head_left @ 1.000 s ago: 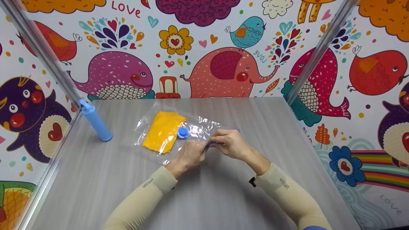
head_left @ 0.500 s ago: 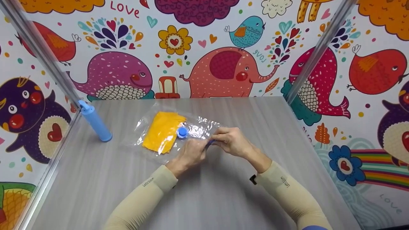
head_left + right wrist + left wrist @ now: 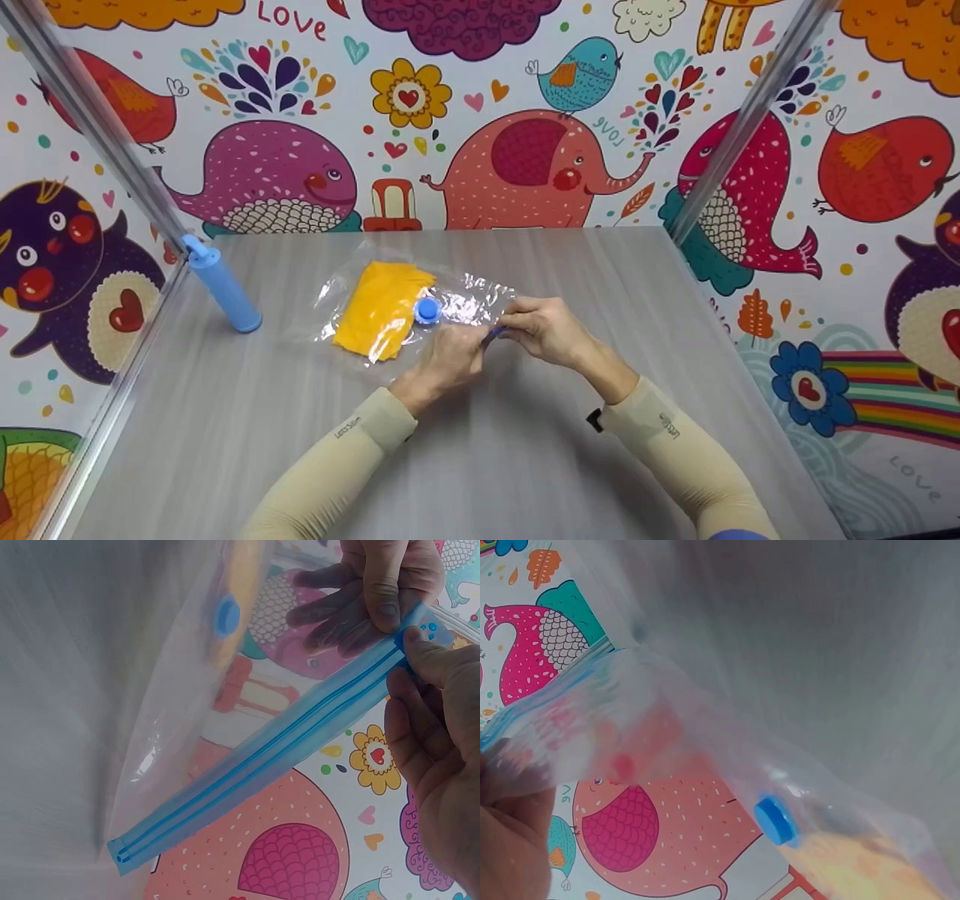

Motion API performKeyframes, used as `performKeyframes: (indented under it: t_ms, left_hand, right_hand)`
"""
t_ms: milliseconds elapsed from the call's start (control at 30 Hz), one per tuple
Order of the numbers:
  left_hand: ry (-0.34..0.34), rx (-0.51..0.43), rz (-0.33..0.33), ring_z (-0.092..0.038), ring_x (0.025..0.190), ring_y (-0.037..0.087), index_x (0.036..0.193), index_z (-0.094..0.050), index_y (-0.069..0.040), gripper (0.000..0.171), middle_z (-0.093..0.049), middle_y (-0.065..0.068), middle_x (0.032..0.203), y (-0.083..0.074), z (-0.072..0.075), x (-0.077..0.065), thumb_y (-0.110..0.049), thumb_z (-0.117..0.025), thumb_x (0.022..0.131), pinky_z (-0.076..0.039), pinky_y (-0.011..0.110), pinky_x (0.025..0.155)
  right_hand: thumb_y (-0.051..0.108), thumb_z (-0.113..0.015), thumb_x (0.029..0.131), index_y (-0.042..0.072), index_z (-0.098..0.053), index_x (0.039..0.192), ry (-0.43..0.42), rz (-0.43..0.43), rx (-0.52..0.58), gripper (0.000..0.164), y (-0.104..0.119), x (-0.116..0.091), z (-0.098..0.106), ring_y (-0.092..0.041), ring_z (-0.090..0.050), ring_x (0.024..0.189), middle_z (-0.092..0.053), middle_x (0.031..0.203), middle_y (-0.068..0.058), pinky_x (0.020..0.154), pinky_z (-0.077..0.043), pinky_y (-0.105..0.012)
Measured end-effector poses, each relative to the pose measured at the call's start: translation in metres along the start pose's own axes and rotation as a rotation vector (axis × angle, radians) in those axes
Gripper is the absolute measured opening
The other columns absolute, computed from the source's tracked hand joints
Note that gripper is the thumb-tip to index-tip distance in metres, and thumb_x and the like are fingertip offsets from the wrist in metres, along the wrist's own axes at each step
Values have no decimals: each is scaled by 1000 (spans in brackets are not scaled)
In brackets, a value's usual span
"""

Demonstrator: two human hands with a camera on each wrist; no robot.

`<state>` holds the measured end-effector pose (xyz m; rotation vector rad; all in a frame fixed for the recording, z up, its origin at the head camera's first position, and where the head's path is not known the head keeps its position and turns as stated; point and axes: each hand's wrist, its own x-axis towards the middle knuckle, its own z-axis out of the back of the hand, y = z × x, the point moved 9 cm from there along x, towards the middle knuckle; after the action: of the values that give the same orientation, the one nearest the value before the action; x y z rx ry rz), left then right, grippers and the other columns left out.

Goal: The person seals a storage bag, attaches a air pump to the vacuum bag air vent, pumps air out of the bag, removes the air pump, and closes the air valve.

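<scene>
A clear plastic vacuum storage bag (image 3: 476,296) lies partly on the table, its zip edge lifted between both hands. Inside it is a folded yellow cloth (image 3: 382,311), and a round blue valve cap (image 3: 427,310) sits on the film. My left hand (image 3: 450,356) grips the bag near one end of the zip, thumb on one side and fingers showing through the film. At that same end my right hand (image 3: 551,334) pinches the blue zip strip (image 3: 262,742) between thumb and forefinger. The strip stretches away to its other end in the right wrist view.
A light blue hand pump (image 3: 223,285) stands at the left of the grey wooden table (image 3: 480,465), beside the side wall. Printed cartoon panels (image 3: 412,150) with metal corner posts close in the back and both sides.
My right hand has shifted slightly up and away from the left hand, and more blue strip shows between them. The left hand keeps its grip almost unmoved; the pump stays put.
</scene>
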<state>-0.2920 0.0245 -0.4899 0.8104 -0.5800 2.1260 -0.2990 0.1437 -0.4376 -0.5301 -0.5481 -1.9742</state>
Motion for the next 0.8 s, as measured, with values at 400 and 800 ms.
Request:
performKeyframes:
  t_ms: [400,800]
  left_hand:
    - [-34,-4,-9,-64,50,20,77,-66,-9,19,-64,3,59,-1,4,0,2,-80,82,-48,36,45]
    - [-66,2,-20,-64,52,18,81,-69,-11,19,-61,1,59,-2,5,0,1,-83,86,-47,34,46]
  right_hand:
    - [2,-92,90,6,-89,105,-18,34,-21,16,-1,-1,1,-17,-81,81,-82,94,-7,71,-70,-32]
    - [4,-94,89,7,-89,104,-20,18,-19,17,-5,-4,1,-17,-81,80,-82,92,-6,71,-69,-32]
